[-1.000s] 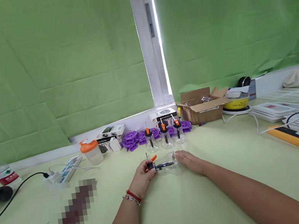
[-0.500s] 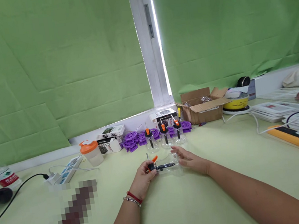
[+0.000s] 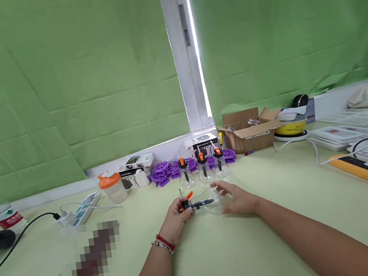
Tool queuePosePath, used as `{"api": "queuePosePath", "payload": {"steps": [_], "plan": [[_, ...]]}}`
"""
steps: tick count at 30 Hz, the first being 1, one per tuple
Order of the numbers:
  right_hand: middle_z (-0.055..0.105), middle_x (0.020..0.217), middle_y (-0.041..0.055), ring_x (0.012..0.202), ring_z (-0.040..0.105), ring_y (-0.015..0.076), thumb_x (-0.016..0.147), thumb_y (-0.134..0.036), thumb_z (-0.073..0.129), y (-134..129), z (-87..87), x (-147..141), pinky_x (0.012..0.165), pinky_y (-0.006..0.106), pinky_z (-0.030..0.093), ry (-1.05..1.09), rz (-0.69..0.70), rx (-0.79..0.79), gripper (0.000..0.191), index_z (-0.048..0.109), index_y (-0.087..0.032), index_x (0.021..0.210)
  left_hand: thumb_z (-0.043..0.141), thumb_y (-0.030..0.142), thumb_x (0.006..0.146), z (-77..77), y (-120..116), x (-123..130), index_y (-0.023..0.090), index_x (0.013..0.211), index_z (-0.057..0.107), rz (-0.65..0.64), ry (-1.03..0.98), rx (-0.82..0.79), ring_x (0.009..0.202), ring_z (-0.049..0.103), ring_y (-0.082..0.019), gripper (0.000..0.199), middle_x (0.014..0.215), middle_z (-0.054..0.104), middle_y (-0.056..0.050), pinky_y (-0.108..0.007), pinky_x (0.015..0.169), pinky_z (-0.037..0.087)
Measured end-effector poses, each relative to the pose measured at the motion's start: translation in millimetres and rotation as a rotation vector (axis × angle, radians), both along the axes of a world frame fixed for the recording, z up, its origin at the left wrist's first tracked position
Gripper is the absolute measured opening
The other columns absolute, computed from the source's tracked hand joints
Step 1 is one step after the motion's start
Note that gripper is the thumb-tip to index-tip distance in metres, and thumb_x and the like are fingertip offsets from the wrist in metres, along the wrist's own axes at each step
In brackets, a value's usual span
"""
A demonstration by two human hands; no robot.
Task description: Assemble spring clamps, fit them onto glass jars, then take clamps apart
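Note:
A clear bottle (image 3: 208, 194) with a black-and-orange top lies sideways above the table between both hands. My left hand (image 3: 176, 213) is closed around the top, where an orange lever and a thin metal rod stick out. Inside the bottle runs a black tube-like part. At the other end, my right hand (image 3: 236, 197) has its fingers and thumb curved around the wide base. Three similar bottles (image 3: 204, 171) stand upright just behind, each with an orange-and-black top.
Purple plastic reels (image 3: 161, 172) lie behind the bottles, beside printed boxes (image 3: 136, 177). An open cardboard box (image 3: 254, 137) stands at the back right. An orange-lidded cup (image 3: 114, 189) and a power strip (image 3: 87, 207) are at left; stacked papers (image 3: 341, 134) at right.
My right hand has turned and its fingers and thumb now wrap the bottle's base. The left hand stays on the top. Another person's hand at far right has gone out of view.

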State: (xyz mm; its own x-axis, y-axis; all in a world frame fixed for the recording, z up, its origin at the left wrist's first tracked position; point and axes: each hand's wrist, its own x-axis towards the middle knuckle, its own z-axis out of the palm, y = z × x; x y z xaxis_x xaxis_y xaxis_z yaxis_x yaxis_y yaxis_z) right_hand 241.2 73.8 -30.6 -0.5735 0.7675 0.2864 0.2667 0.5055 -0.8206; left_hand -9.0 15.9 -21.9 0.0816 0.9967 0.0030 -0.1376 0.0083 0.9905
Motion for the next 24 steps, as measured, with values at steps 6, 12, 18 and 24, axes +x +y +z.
{"api": "queuePosePath", "payload": {"steps": [6, 12, 18, 24], "plan": [[0.048, 0.123, 0.0075, 0.110, 0.046, 0.0237, 0.060, -0.034, 0.074, 2.0, -1.2, 1.0, 0.096, 0.040, 0.037, -0.011, 0.009, -0.001, 0.077, 0.040, -0.022, 0.129, 0.072, 0.028, 0.060, -0.9, 0.0, -1.2, 0.019, 0.089, 0.057, -0.006, 0.027, 0.013, 0.078, 0.051, -0.012, 0.033, 0.088, 0.056, -0.001, -0.031, 0.082, 0.043], [0.061, 0.099, 0.0058, 0.097, 0.053, 0.0258, 0.080, -0.055, 0.047, 1.0, 1.6, -1.7, 0.090, 0.041, 0.041, -0.035, 0.020, -0.089, 0.046, 0.060, -0.019, 0.106, 0.073, 0.026, 0.059, 1.0, -0.8, -0.1, 0.020, 0.088, 0.056, -0.002, 0.013, -0.009, 0.079, 0.051, -0.012, 0.034, 0.087, 0.057, 0.000, -0.031, 0.082, 0.044], [0.062, 0.089, 0.0053, 0.093, 0.052, 0.0255, 0.081, -0.061, 0.041, -0.1, 5.5, -4.7, 0.090, 0.040, 0.040, -0.046, -0.016, -0.004, 0.048, 0.065, -0.021, 0.088, 0.073, 0.026, 0.060, -0.3, -0.3, 0.2, 0.019, 0.087, 0.056, 0.000, -0.004, -0.015, 0.079, 0.051, -0.012, 0.033, 0.087, 0.056, 0.000, -0.031, 0.083, 0.044], [0.062, 0.088, 0.0046, 0.093, 0.052, 0.0253, 0.081, -0.062, 0.039, -0.6, 6.1, -5.2, 0.090, 0.040, 0.039, -0.054, -0.009, 0.001, 0.049, 0.065, -0.021, 0.090, 0.072, 0.025, 0.061, -1.4, -0.1, -0.9, 0.019, 0.088, 0.054, -0.002, 0.015, 0.002, 0.077, 0.050, -0.011, 0.032, 0.086, 0.054, 0.000, -0.028, 0.079, 0.044]]}}
